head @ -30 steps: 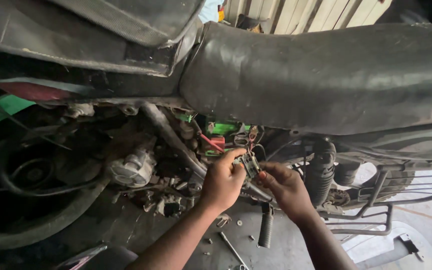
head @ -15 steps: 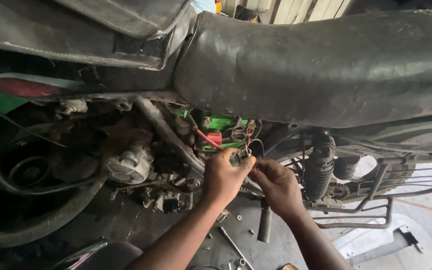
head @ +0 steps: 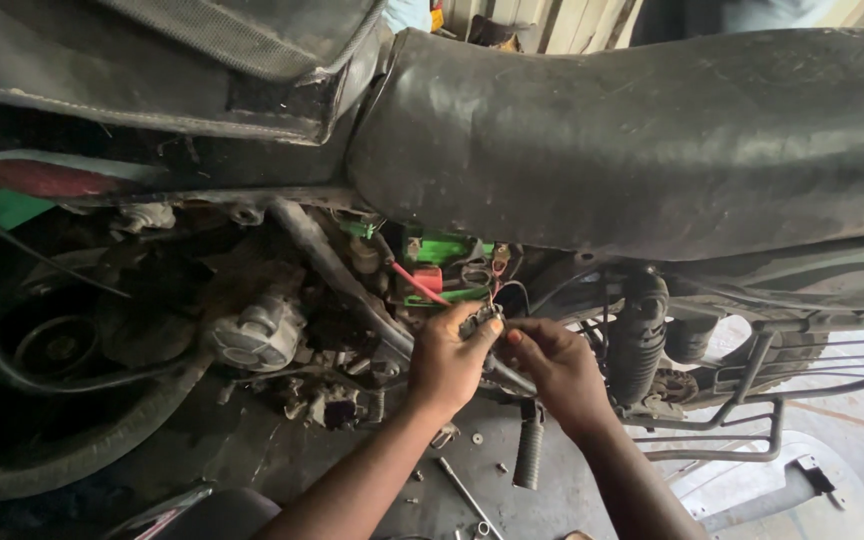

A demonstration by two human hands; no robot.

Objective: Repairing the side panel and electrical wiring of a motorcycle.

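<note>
Work in hand is on the wiring under the motorcycle seat (head: 652,130), with the side of the frame open and the parts exposed. The left hand (head: 449,362) is closed around a small dark connector block (head: 482,320), fingers curled tight on it; the right hand (head: 557,365) meets it from the other side, thumb and forefinger pinched together at the block's edge, on the block or a thin wire there — which of the two cannot be told. The block sits just below the green battery housing (head: 447,250) and beside a red lead (head: 417,283) running down from it. Judged from this, the joining or freeing of the connector is under way and not finished; the cover remains off and loose screws (head: 477,438) and a metal tool (head: 462,490) lie on the floor (head: 512,500) beneath the footpeg (head: 529,450). No package or sign is visible; the only coloured markers are the green housing, a red piece against it, and a green patch at the left edge.
</note>
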